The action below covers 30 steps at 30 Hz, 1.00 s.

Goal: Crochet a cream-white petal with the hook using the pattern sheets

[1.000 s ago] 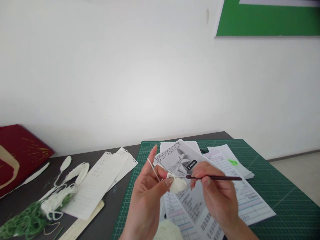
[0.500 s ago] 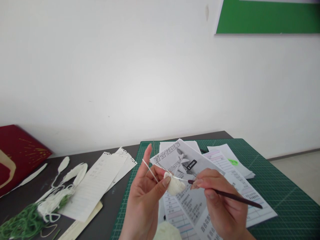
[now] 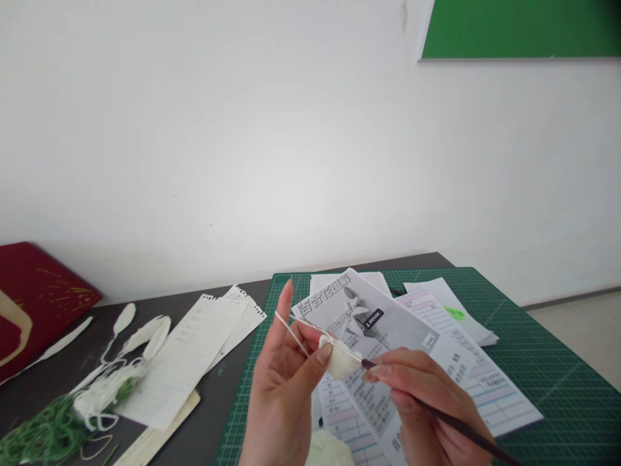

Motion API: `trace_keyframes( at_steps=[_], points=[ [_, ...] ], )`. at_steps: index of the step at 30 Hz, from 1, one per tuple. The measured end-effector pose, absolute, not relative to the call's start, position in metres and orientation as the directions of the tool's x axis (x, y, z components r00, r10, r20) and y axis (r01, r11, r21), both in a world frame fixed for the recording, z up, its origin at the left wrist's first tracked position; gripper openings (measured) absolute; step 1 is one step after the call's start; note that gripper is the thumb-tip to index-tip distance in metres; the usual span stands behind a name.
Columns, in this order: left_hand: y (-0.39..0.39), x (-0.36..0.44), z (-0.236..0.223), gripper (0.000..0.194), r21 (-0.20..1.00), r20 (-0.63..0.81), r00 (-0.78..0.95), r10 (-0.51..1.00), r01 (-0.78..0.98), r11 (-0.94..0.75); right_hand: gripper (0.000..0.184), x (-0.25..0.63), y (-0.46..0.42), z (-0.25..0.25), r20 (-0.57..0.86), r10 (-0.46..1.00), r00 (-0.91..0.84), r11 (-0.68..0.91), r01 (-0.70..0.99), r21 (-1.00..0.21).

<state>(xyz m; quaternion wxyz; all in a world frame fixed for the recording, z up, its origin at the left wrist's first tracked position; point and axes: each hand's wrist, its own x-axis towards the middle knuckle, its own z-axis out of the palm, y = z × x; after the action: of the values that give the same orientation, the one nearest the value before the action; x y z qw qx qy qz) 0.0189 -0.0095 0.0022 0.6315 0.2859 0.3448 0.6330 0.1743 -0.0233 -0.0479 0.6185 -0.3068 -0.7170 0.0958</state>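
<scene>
From my end, I had the left hand (image 3: 286, 378) upright, one finger raised, pinching one cream crocheted piece (image 3: 344, 364) over printed white paper (image 3: 407, 327); right hand (image 3: 429, 388) gripped one slim dark-brown-handled crochet hook (image 3: 460, 427).

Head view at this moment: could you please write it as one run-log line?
left hand: pinches white piece, carries yarn | right hand: holds hook at piece | below: sheets on mat

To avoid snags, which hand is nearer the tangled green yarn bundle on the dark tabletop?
Left. The left hand is to the right of the tangled green yarn bundle, not touching it; the right hand is farther right, past the left.
</scene>
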Motion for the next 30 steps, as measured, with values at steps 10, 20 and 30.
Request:
trace_keyframes(
  at_steps=[10,20,30],
  points=[
    [-0.015,0.024,0.004,0.072,0.793,-0.047,-0.058,0.997,-0.609,0.002,0.043,0.174,-0.033,-0.049,0.823,0.551,-0.139,0.770,0.464,-0.438],
    [-0.015,0.031,-0.006,0.073,0.790,0.000,-0.145,0.989,-0.606,-0.089,0.038,0.164,-0.019,-0.051,0.934,0.324,-0.153,0.827,0.525,-0.201],
    [-0.012,0.034,-0.011,0.069,0.776,-0.047,-0.180,0.983,-0.626,-0.078,0.018,0.165,-0.027,-0.032,0.884,0.317,-0.343,0.755,0.656,-0.016]
  ],
)
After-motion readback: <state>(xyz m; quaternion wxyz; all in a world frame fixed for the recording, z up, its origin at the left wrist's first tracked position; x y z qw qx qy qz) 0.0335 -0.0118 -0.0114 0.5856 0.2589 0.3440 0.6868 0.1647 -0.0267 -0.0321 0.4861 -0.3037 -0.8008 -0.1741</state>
